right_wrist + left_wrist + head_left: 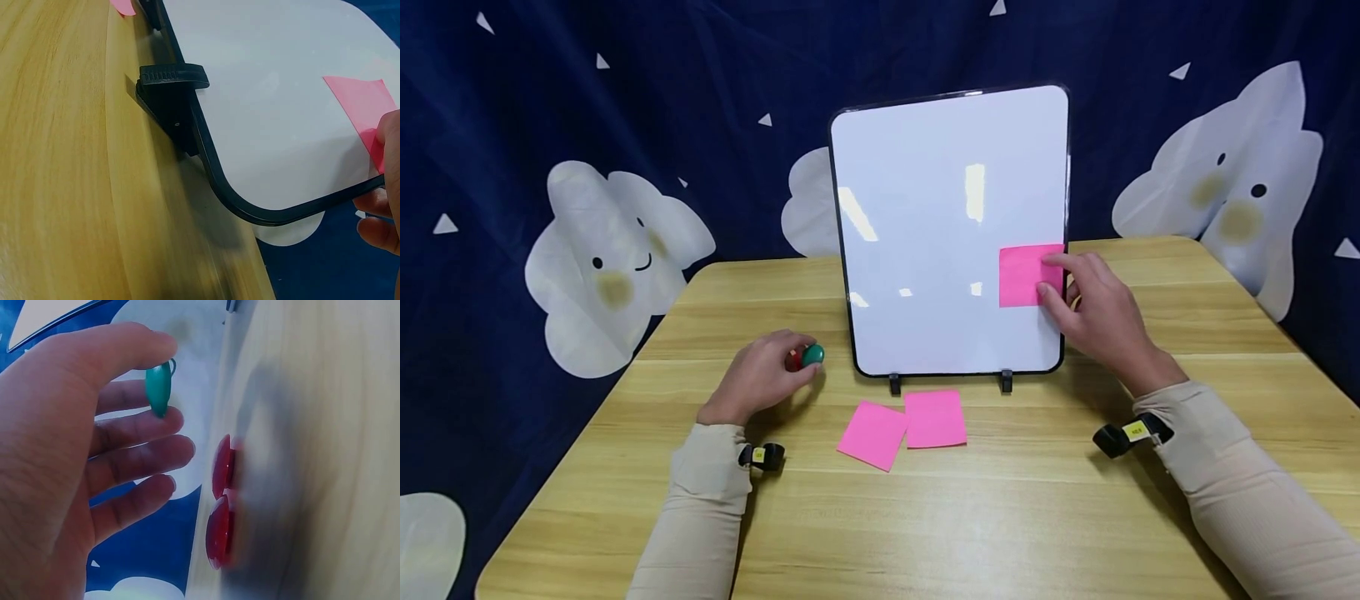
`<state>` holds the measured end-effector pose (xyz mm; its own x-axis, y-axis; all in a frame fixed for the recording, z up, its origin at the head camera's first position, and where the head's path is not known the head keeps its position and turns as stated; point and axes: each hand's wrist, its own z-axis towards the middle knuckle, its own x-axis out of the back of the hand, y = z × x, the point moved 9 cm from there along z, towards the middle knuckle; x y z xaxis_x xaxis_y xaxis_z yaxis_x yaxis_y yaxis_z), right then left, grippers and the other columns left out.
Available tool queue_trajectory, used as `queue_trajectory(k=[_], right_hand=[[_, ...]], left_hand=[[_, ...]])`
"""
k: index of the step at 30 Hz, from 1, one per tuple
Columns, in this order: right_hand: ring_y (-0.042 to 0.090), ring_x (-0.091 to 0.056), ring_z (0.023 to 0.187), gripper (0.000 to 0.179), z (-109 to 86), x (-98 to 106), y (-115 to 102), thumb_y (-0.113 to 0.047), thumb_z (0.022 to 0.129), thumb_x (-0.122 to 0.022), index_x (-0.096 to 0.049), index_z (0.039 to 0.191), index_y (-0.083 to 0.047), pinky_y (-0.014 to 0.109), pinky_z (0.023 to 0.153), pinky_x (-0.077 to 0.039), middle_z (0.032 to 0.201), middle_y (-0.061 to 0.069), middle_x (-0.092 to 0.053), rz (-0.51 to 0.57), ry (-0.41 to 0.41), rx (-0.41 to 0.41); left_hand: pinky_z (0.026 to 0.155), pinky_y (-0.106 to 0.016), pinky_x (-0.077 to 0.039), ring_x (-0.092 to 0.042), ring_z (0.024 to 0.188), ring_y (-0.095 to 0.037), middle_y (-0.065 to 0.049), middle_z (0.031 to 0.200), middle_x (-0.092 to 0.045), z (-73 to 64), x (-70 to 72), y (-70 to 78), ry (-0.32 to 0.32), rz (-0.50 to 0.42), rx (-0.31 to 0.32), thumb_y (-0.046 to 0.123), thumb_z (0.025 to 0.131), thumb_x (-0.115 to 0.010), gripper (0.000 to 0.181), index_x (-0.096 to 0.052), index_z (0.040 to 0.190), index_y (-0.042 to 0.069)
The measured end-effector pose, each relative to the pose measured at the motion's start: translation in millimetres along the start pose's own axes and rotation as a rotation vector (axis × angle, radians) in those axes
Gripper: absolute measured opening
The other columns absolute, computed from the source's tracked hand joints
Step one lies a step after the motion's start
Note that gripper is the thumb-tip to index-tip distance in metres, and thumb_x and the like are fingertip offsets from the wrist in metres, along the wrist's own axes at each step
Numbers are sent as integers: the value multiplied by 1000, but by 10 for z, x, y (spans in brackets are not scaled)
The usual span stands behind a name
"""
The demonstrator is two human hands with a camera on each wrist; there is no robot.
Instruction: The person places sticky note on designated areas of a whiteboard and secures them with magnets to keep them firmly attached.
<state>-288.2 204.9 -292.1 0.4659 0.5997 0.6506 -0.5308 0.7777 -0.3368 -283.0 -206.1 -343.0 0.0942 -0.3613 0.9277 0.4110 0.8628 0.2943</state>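
Note:
My left hand (758,377) pinches a round green magnet (159,389) between thumb and fingers, a little above the table. Below it, two red magnets (218,531) lie on the wood in the left wrist view; in the head view they are mostly hidden by the hand. With thumb and index finger, my right hand (1097,308) holds the right edge of a pink sticky note (1021,277). That note lies against the lower right of a white board (925,200) with a black frame. Some right fingers go behind the board's edge.
Two more pink notes, a tilted one (872,436) and a straighter one (936,419), lie on the table (1000,517) before the board. Two black feet, one being the right foot (1007,382), support the board. Behind hangs a dark blue cloud-patterned curtain (730,58).

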Motion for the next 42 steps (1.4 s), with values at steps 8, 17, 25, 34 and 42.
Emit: queue_trajectory(k=[8, 17, 25, 34, 42], right_hand=[[23, -50, 78, 44, 4, -3, -3, -9, 92, -71, -58, 133, -6, 34, 62, -39, 97, 13, -54, 2, -11, -8], [20, -51, 77, 44, 11, 10, -12, -7, 91, -71, -58, 133, -6, 34, 62, -39, 96, 12, -55, -4, -1, 9], [21, -51, 77, 45, 2, 8, -4, -8, 91, -72, -58, 134, -6, 34, 61, -39, 98, 13, -55, -6, -10, -1], [21, -51, 77, 45, 4, 3, -5, -7, 92, -71, -57, 134, -6, 35, 62, -41, 100, 12, -56, -4, -10, -4], [21, -51, 77, 45, 1, -3, 3, -8, 92, -71, -57, 135, -6, 35, 62, -40, 99, 12, -55, -6, -17, -15]], left_hand=[[67, -33, -52, -61, 77, -16, -1, 100, -69, -9, 41, 17, 53, -3, -25, 36, 89, -76, 41, -70, 119, 10], [63, -31, -51, -62, 73, -11, 2, 92, -66, -5, 102, 89, 118, -3, -73, 36, 89, -75, 35, -68, 112, 11], [62, -32, -52, -62, 69, -10, -1, 88, -68, 3, 126, 117, 164, -11, -94, 35, 88, -76, 34, -65, 109, 10], [59, -32, -51, -60, 65, -11, -2, 81, -67, -19, 142, 143, 199, 9, -105, 34, 88, -75, 37, -63, 113, 9], [56, -30, -48, -58, 62, -10, -3, 77, -67, -44, 167, 185, 246, 13, -145, 31, 88, -76, 36, -63, 113, 9]])
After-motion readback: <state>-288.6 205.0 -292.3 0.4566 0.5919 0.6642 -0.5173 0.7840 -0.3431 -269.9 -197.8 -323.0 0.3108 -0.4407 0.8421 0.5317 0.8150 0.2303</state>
